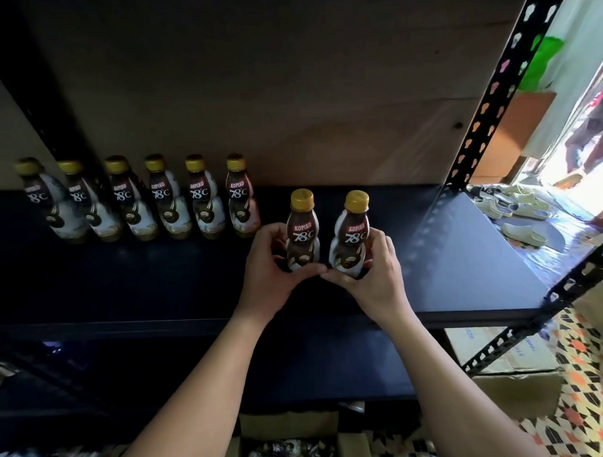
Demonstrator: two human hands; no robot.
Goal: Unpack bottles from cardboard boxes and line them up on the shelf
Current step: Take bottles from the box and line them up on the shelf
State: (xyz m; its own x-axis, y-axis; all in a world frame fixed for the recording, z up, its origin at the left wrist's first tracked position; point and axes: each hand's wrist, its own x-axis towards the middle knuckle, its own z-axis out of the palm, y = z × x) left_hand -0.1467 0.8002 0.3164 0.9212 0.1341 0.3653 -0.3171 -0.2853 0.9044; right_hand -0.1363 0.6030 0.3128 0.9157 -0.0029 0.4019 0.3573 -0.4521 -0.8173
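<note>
Left hand [266,274] and right hand [375,273] each had fingers wrapped round Kopiko 78°C bottle [302,235] [350,240], mid shelf [465,256]; six-bottle row [138,199] along back edge.

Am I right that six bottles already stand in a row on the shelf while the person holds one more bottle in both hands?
Not quite: the head view shows two bottles held, one in the left hand and one in the right hand. The six-bottle row on the shelf is correct.
</note>
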